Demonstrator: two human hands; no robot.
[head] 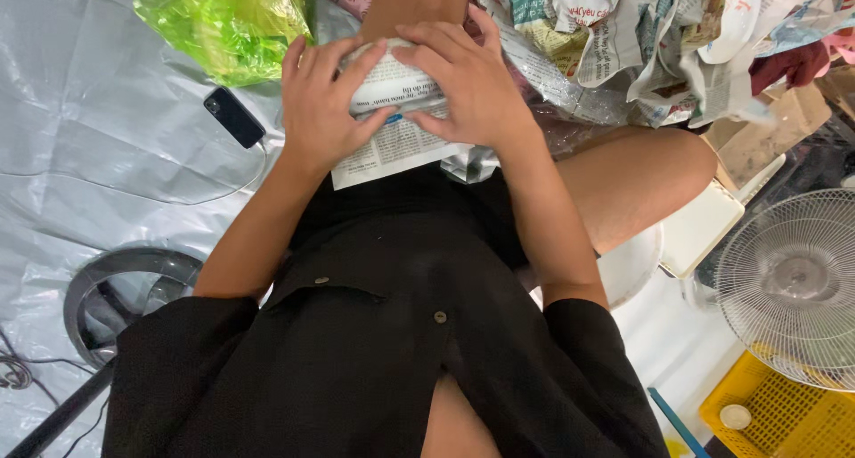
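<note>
Both my hands press on a rounded object wrapped in newspaper (392,124) that rests on my lap. My left hand (325,106) covers its left side with fingers spread over the top. My right hand (468,84) lies over its right side, fingers pointing left across the paper. The thing inside the wrapping is hidden. A flat corner of the newspaper sticks out below my hands, over my black clothing.
A heap of crumpled newspaper (641,40) with white dishes lies at the upper right. A green plastic bag (227,22) and a black phone (233,117) lie on the grey sheet to the left. A white fan (793,284) and yellow crate (775,418) stand at right.
</note>
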